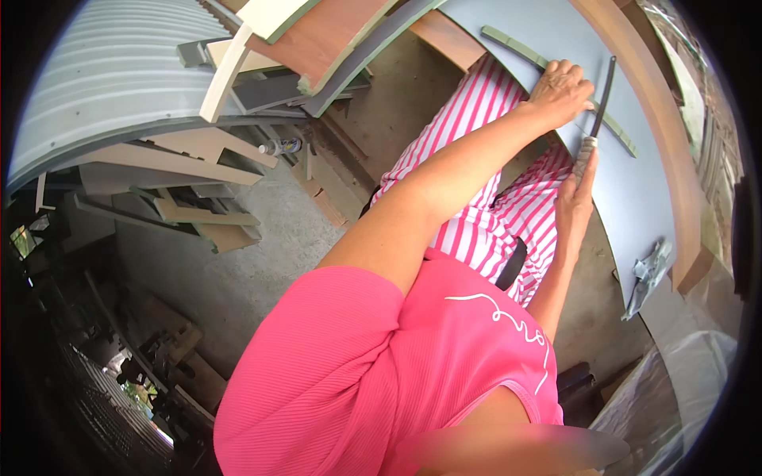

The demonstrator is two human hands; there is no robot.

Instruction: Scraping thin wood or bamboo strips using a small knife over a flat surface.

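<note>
My left hand [562,91] is closed over a long grey-green strip [514,45] and presses it on the blue-grey tabletop [635,190]. Both ends of the strip stick out past my fingers. My right hand [576,198] grips a knife [606,94] by its handle, which is wrapped in pale material. The knife's long, narrow, dark blade points away from me and crosses over the strip, just right of my left hand. Whether its edge touches the strip I cannot tell.
A crumpled grey cloth or plastic piece [649,274] lies at the table's near right. A curved wooden edge [675,119] bounds the right side. Stacked boards and strips [325,40] stand at upper left, above a bottle [280,147] and more boards [210,214] near the concrete floor.
</note>
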